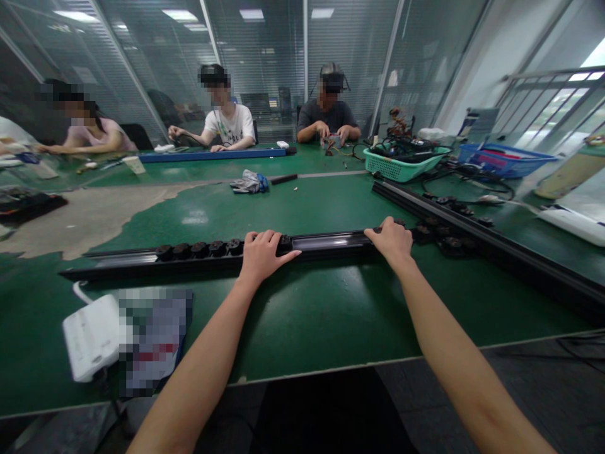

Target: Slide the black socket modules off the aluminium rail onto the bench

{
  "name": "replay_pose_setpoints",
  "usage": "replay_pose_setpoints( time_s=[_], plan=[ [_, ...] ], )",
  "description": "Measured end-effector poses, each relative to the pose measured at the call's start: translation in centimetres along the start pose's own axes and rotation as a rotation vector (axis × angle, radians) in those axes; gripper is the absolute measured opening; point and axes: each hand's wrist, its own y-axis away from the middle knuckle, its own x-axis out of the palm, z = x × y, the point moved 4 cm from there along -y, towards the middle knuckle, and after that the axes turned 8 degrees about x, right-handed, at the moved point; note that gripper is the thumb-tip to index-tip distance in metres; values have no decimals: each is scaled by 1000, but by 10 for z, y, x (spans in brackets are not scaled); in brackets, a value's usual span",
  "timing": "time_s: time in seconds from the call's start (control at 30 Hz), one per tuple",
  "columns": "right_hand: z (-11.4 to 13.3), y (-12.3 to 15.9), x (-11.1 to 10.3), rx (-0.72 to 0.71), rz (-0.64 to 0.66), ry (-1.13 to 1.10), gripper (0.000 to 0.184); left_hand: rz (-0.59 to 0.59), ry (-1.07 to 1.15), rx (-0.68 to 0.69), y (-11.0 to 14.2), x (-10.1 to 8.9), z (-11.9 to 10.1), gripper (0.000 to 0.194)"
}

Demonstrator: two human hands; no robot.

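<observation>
A long black channel [331,246] lies across the table in front of me, its open side up. Several round black socket modules [198,250] sit in a row in its left half. My left hand [265,252] lies over the right end of that row, fingers curled over the channel and thumb stretched along its near side. Toward the channel's right end, my right hand [391,239] grips it, the thumb on the near side. What lies under the right fingers is mostly hidden. Loose black modules [451,243] lie just right of this hand.
A second black channel [510,252] runs diagonally at right. Behind it stand a green basket [401,165] of cables and a blue basket [510,157]. A white box [92,337] lies front left, gloves [250,183] farther back. Several people sit across the table.
</observation>
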Motion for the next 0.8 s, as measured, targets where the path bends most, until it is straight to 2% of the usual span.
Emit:
replay_pose_setpoints(
  time_s=[0.47, 0.8],
  plan=[
    [-28, -16, 0, 167, -55, -11, 54, 6, -14, -4, 0, -1, 0, 63],
    [-44, -25, 2, 216, -73, -59, 56, 2, 4, -3, 0, 0, 1, 62]
  ],
)
